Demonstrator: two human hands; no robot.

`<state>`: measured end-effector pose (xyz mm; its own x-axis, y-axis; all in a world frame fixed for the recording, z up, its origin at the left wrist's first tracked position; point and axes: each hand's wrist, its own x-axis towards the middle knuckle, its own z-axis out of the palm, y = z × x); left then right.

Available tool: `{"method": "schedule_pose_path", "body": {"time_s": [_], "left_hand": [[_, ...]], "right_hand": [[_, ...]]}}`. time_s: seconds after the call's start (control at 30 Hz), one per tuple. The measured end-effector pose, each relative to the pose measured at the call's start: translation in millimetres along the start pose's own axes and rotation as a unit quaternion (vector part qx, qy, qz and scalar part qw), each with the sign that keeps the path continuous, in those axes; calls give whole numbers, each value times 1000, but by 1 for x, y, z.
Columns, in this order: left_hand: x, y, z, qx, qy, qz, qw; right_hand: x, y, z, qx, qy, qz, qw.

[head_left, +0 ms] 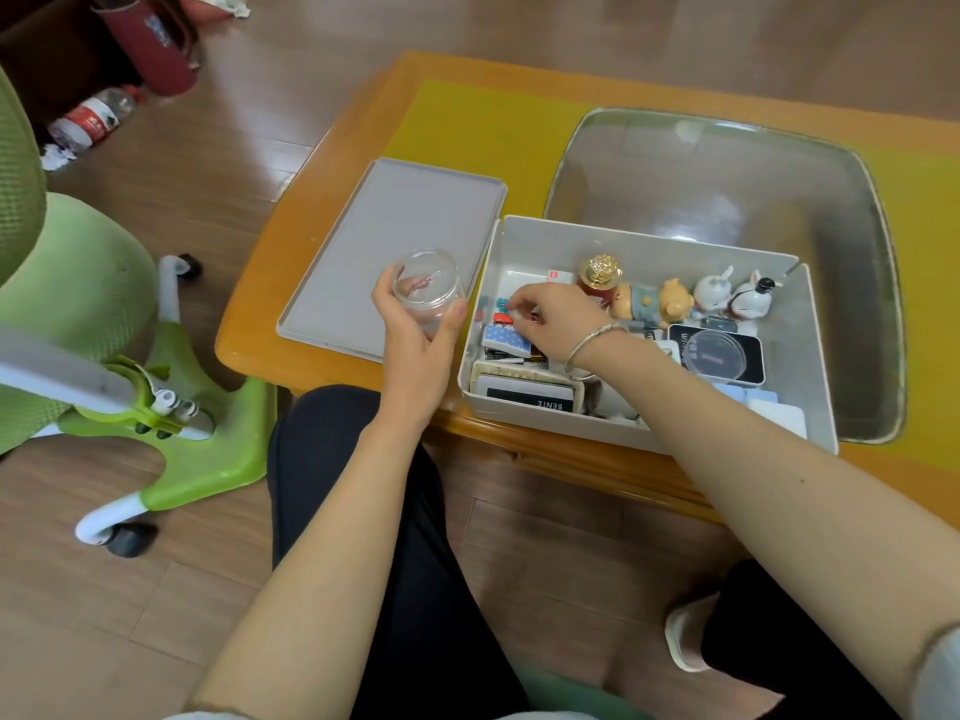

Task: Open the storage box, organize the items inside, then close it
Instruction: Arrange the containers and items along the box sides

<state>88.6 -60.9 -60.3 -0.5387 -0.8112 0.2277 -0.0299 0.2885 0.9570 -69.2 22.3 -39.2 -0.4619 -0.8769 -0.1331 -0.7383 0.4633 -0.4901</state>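
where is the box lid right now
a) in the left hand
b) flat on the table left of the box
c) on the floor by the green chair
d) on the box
b: the grey lid lies flat on the table just left of the open storage box, while the left hand holds a clear jar above it.

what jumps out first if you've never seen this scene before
The open white storage box at the table's near edge, crammed with small figurines and cards, draws the eye first. The right hand reaches into its left part, pinching something small, while the left hand holds a clear jar over the grey lid lying beside the box.
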Motion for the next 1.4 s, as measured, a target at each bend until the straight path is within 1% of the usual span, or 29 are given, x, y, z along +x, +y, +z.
{"method": "schedule_pose_path", "body": {"time_s": [0.13, 0.2, 0.3, 0.47, 0.7, 0.9, 0.97, 1.0, 1.07, 1.13, 1.23, 1.4], "left_hand": [[-1, -5, 2, -3, -17, -7, 1000], [-1, -5, 3, -7, -15, -6, 1000], [0, -6, 3, -20, -10, -4, 1000], [0, -8, 5, -15, -9, -9, 1000], [0, -8, 5, -4, 2, -13, 1000], [-1, -5, 5, -5, -3, -19, 1000], [-1, -5, 5, -5, -3, -20, 1000], [-1, -5, 5, -4, -4, -22, 1000], [-2, -4, 5, -3, -7, -22, 1000], [-2, -3, 5, -1, -9, -21, 1000], [-4, -1, 4, 2, -14, -22, 1000], [-6, 9, 6, 29, 7, -2, 1000]], "right_hand": [[3, -5, 2, 10, -61, -2, 998], [4, -2, 3, 24, -74, 3, 997], [3, -1, 1, 28, -63, 18, 997], [5, 0, 0, 1, -17, 51, 999], [7, -5, 6, -4, -17, -12, 1000], [10, -9, 10, 10, -19, -25, 999], [8, -8, 9, 12, -32, -23, 999], [7, -8, 8, 19, -34, -24, 999], [3, -9, 6, 60, -12, -19, 998], [-2, -8, 2, 137, 18, 5, 990], [-12, -5, -8, 263, 24, 31, 964], [-27, -2, -20, 315, 61, 40, 946]]}}
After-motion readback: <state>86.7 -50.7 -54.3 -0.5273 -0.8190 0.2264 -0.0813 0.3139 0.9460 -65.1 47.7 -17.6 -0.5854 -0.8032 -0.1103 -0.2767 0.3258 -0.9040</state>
